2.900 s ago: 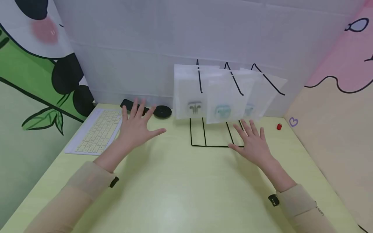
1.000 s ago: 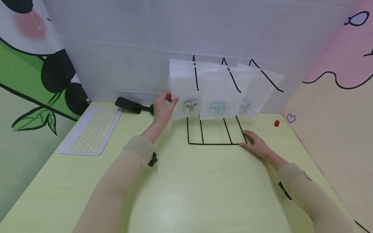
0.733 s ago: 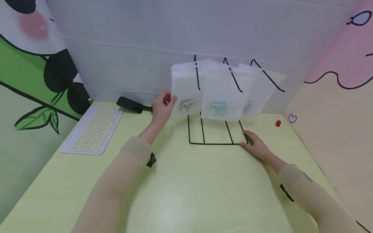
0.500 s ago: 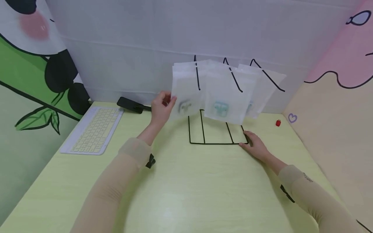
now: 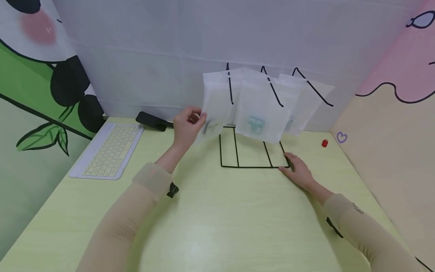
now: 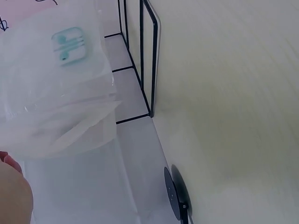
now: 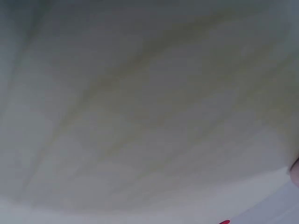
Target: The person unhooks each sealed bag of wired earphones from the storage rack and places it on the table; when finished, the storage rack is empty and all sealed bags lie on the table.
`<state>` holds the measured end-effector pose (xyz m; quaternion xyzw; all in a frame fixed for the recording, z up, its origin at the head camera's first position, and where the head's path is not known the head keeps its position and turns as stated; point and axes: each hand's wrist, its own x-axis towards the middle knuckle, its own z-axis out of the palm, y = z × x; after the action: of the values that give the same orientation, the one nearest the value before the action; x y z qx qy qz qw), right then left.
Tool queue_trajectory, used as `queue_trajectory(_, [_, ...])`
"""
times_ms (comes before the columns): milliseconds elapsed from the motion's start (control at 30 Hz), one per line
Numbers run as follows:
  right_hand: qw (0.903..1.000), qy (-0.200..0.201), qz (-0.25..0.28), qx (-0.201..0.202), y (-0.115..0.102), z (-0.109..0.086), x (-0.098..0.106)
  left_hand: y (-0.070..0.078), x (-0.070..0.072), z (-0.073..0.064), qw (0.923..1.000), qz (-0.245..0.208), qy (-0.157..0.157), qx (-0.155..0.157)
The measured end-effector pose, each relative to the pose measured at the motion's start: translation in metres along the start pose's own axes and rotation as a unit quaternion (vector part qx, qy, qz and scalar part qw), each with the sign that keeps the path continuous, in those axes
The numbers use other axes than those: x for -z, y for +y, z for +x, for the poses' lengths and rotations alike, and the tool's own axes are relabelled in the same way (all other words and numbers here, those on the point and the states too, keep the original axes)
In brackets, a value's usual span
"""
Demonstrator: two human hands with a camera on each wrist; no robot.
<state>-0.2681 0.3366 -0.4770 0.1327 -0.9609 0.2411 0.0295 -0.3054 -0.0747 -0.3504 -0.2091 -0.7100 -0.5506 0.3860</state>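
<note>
In the head view, frosted plastic bags hang in three groups from the prongs of a black wire display rack (image 5: 246, 167). My left hand (image 5: 187, 127) pinches the lower left edge of the left bag (image 5: 217, 96), which is bent toward it. Grey earphones inside that bag show faintly. Teal earphones (image 5: 256, 124) in a case show through the middle bag (image 5: 266, 94); the right bag (image 5: 307, 100) hangs partly behind it. My right hand (image 5: 298, 172) grips the front right corner of the rack's base, thumb on the front bar. The left wrist view shows the bag's edge (image 6: 56, 133) lifted.
A white keyboard (image 5: 108, 151) lies at the left of the table. Behind my left hand are a flat black item with a handle (image 5: 150, 120) and a black disc (image 6: 172, 193). A small red object (image 5: 324, 143) lies at the back right.
Both hands, spread apart over the table at first, have come to the rack: the left took the left bag's edge, the right the base corner. The left bag has since been drawn left.
</note>
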Motion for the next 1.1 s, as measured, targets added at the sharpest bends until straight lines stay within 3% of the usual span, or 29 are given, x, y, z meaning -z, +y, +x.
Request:
queue_trajectory(133, [0.9998,-0.005,0.016,-0.013,0.002,0.000,0.002,-0.003,0.000,0.001,0.9999,-0.009,0.006,0.000])
queue_trajectory(433, [0.9970,-0.013,0.069,-0.033,0.001,-0.001,0.008,0.024,0.005,0.003,0.9992,0.010,0.029,0.027])
queue_trajectory(600, [0.9968,-0.014,0.073,-0.030,0.001,0.002,0.009,0.038,0.010,0.006,0.9991,0.019,0.021,0.033])
queue_trajectory(867, [0.9968,-0.010,0.073,-0.031,0.001,0.004,0.010,0.048,0.015,0.004,0.9993,0.033,0.004,0.016])
queue_trajectory(1100, [0.9955,-0.028,0.082,-0.038,0.005,0.004,0.008,0.067,0.026,0.001,0.9977,0.052,-0.025,0.034])
